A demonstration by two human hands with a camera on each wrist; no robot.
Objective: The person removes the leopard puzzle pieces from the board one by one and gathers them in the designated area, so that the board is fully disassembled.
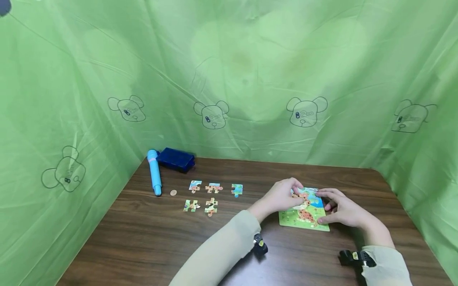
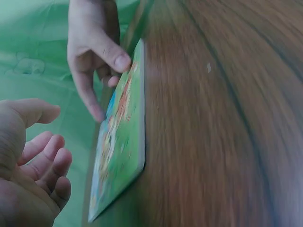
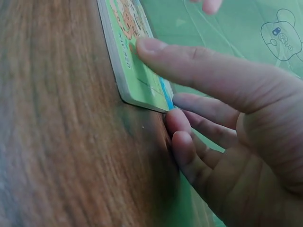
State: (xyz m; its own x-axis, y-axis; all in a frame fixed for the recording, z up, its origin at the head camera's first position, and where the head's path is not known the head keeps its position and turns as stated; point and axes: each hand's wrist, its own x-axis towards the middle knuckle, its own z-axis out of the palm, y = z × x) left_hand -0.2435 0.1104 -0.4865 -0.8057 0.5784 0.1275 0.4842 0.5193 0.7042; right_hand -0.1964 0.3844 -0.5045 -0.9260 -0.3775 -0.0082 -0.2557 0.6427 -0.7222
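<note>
A square puzzle board (image 1: 291,221), green and blue with an orange spotted animal, lies flat on the table at the right. My left hand (image 1: 280,196) hovers over its left side; in the left wrist view that hand's fingers are loosely bent, with nothing between them and the thumb. At the board's right side rests my right hand (image 1: 345,211). Its straight thumb (image 3: 177,59) lies on the printed face and the other fingers are along the edge, as the right wrist view shows. Part of the board's upper left is hidden by the left hand.
Several loose jigsaw pieces (image 1: 213,188) lie left of the middle, near a small round disc (image 1: 173,192). A blue microphone-shaped object (image 1: 155,172) and a dark blue box (image 1: 176,159) are at the back left. A green curtain (image 1: 247,79) surrounds the wooden table (image 1: 143,246).
</note>
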